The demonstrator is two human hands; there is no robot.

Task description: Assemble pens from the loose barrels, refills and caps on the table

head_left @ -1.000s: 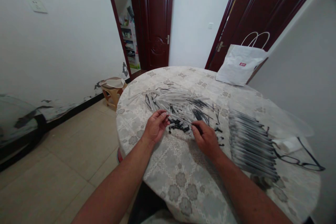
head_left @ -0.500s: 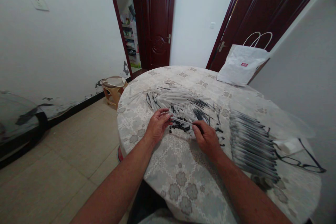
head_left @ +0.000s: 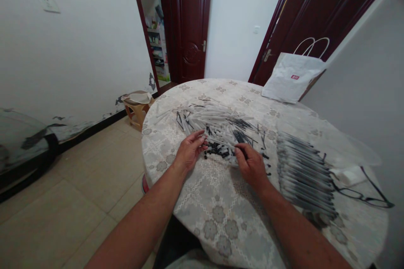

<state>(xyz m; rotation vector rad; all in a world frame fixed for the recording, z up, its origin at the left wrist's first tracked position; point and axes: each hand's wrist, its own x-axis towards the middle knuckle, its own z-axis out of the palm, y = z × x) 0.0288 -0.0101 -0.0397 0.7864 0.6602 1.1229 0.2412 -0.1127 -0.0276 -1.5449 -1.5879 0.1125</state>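
Observation:
Between my hands runs a thin whitish pen barrel [head_left: 221,141], nearly level above the table. My left hand [head_left: 191,148] pinches its left end with thumb and fingertips. At the other end, my right hand [head_left: 251,165] closes around the barrel, its fingers curled and partly hidden. Just beneath lie small black pen parts [head_left: 216,149], some hidden by the hands. Behind them spreads a pile of loose whitish barrels [head_left: 211,114]. Thin dark refills [head_left: 241,124] lie at the pile's right side.
A row of pens [head_left: 304,174] lies to the right on the patterned tablecloth [head_left: 221,222]. Eyeglasses [head_left: 362,195] rest beyond it, beside clear plastic film [head_left: 344,138]. A white paper bag [head_left: 292,77] stands at the back right. A stool [head_left: 136,111] is left of the round table.
My right hand has shifted slightly right, a little farther from my left hand. The left hand stays almost in place, and the barrel still spans between them.

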